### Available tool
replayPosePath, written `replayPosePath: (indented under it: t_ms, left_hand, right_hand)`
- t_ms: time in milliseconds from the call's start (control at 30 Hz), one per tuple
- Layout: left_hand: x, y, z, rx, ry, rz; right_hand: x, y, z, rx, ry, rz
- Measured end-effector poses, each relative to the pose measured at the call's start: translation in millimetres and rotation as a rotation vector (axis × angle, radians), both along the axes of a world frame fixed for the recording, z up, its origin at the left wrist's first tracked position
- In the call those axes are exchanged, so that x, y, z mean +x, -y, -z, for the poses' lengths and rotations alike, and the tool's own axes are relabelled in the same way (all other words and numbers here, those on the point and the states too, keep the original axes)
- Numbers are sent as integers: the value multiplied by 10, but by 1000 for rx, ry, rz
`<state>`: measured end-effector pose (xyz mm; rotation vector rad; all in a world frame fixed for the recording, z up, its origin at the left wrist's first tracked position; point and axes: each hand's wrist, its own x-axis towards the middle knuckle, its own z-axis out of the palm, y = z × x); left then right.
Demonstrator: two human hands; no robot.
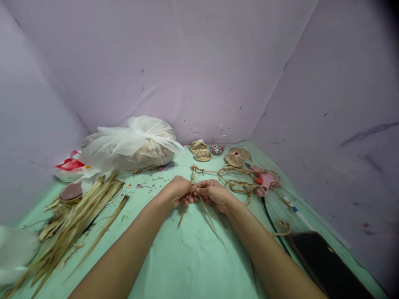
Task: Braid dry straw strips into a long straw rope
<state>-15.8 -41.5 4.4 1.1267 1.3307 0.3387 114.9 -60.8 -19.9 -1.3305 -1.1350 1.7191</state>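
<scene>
My left hand (180, 192) and my right hand (214, 194) meet at the middle of the green table (187, 257), fingers closed in a pinch on thin dried plant strands (208, 216). The loose ends of the strands trail toward me over the table. From the pinch a braided straw cord (230, 176) runs away and lies in loops to the right. Both forearms reach in from the bottom edge.
A heap of dried leaf strips (75, 220) lies at left, a white plastic bag (131, 143) of fibre behind it. Coiled straw discs (202, 154) and a bead dish (217, 149) sit at the back. A pink glue gun (264, 180) and a dark phone (324, 261) lie right.
</scene>
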Motion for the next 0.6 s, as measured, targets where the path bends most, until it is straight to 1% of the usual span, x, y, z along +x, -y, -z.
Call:
replayPosePath:
  t_ms: [67,133,200,267,333,367,400,467,533,600]
  left_hand:
    - [19,13,32,-13,4,18]
    - [30,23,46,21,-96,31]
    - [38,24,75,75,-245,28]
    - [47,14,142,173,-343,7]
    - [54,1,228,311,-340,-13]
    - [59,-3,266,365,-318,-18]
    - [64,-3,293,391,-297,-23]
    - [80,9,301,369,-255,-39]
    - [105,36,253,297,-221,-86]
    - [131,68,180,206,-179,-163]
  right_hand:
    - [17,-16,21,27,32,-37]
    - [29,-32,44,95,153,-67]
    - [33,-36,55,211,380,-89]
    - [24,-16,38,367,654,-86]
    - [-1,28,-14,500,907,-77]
    - [-20,56,-53,537,1013,-74]
    - [-43,87,-98,547,1105,-72]
    - [-98,152,-198,509,1246,-78]
    - [-166,218,-290,465,1317,-98]
    - [-241,285,-357,449,1337,-149]
